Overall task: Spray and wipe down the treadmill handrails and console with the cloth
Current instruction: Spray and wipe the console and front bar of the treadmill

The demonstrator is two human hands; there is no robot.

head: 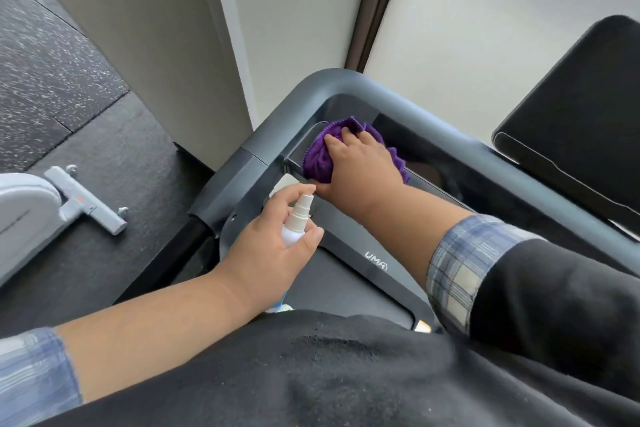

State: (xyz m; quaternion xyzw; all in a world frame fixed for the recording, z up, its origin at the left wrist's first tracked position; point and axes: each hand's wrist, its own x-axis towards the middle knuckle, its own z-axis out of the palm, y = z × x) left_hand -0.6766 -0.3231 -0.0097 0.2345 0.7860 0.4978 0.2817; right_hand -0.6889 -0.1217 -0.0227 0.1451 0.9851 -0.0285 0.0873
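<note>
Your right hand (360, 166) presses the purple cloth (317, 158) onto the treadmill console (346, 236) | your left hand (273, 246) grips the spray bottle (296, 222) beside it

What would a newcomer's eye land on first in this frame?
The purple cloth stands out, bunched under the right hand against the dark console tray at centre. Just below it, the left hand holds a small white spray bottle, nozzle aimed toward the cloth.
</note>
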